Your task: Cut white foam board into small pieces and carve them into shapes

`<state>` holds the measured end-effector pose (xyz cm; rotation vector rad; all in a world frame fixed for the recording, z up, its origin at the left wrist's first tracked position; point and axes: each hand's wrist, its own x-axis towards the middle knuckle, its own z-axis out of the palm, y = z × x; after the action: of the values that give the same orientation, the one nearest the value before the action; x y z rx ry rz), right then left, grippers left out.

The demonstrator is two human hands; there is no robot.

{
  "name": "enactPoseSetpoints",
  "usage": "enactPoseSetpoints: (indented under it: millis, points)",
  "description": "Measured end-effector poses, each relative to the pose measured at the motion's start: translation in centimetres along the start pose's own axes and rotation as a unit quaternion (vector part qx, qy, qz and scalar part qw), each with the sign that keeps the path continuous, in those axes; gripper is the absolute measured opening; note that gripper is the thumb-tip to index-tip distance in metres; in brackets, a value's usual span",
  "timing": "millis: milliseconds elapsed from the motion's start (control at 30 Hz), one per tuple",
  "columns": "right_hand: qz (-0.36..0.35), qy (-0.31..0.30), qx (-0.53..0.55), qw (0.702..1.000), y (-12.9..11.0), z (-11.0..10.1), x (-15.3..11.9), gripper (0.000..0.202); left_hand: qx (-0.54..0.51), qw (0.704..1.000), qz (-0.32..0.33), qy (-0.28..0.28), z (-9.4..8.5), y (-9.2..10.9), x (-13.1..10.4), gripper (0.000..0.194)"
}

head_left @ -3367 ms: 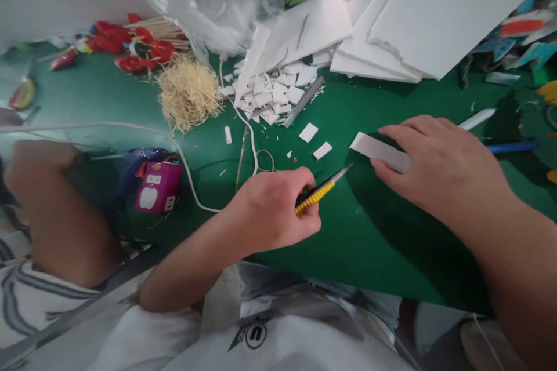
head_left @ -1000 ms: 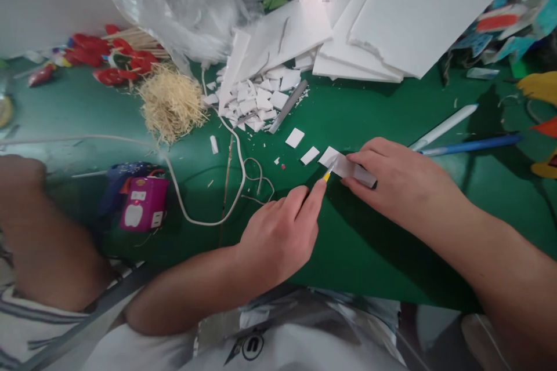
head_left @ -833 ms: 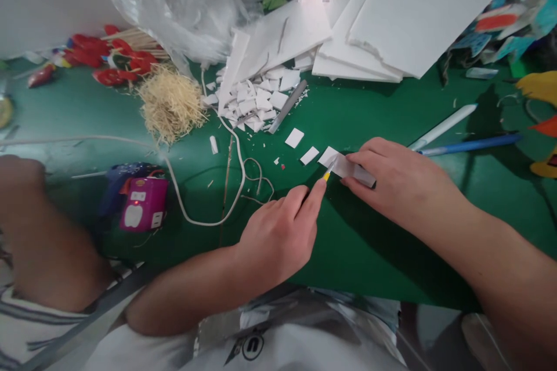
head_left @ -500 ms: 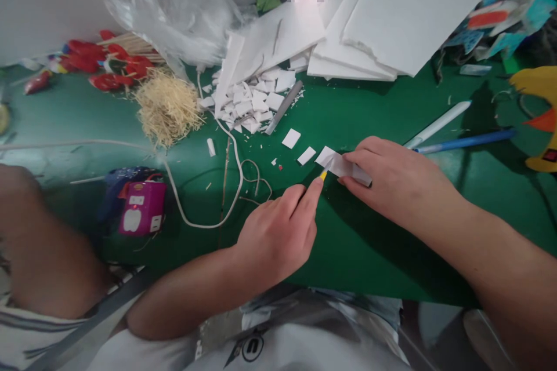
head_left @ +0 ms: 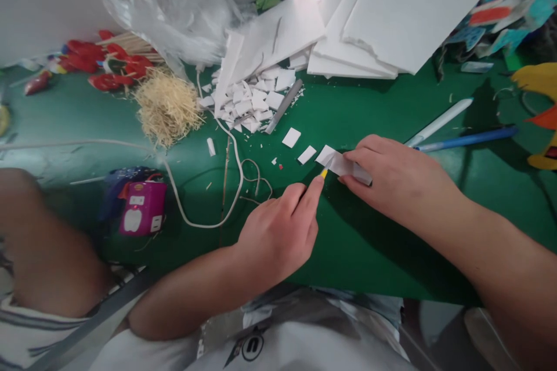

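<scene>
My left hand (head_left: 281,229) is closed around a small craft knife (head_left: 324,173); only its yellow front and thin blade show. The blade tip touches a narrow strip of white foam board (head_left: 325,155) near its left end. From the right, my right hand (head_left: 391,171) pins that strip to the table between thumb and fingers, covering part of it. Two small cut foam pieces, one squarish (head_left: 291,137) and one narrower (head_left: 307,155), lie just to the left of the strip.
Behind are a heap of foam scraps (head_left: 252,101), a grey bar (head_left: 284,106) and stacked foam sheets (head_left: 404,11). A white cable (head_left: 238,156) loops left, near a purple power adapter (head_left: 143,207). Two pens, one blue (head_left: 470,139), lie right. Another person's arm (head_left: 47,237) rests at left.
Almost nothing differs. Both hands keep their hold, with the knife tip at the same spot on the strip; the view has shifted very slightly.
</scene>
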<state>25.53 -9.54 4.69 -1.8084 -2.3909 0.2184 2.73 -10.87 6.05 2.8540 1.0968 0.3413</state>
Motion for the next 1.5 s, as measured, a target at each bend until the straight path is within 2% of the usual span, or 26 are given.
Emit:
enactPoseSetpoints:
  millis: [267,567,900,1167,1500]
  points:
    - [0.024,-0.042,-0.007,0.999,-0.4,-0.4,0.4,0.015,0.01,1.0,-0.005,-0.011,-0.4,0.5,0.6,0.041]
    - [0.069,-0.025,-0.039,0.997,-1.9,-0.4,0.2,0.018,0.041,0.999,-0.013,-0.03,-0.7,1.3,0.9,0.043]
    - [0.017,0.045,-0.057,0.997,-1.6,0.4,-0.6,0.03,0.066,0.997,0.001,-0.038,-1.2,1.6,0.6,0.053]
    - [0.031,0.031,-0.042,0.998,-1.7,0.4,-0.7,0.027,0.056,0.997,0.029,-0.036,-1.7,1.5,-0.3,0.05]
    - [0.019,0.036,-0.046,0.998,-1.6,0.4,-0.8,0.026,0.05,0.997,0.028,-0.045,-2.1,1.5,-1.7,0.049]
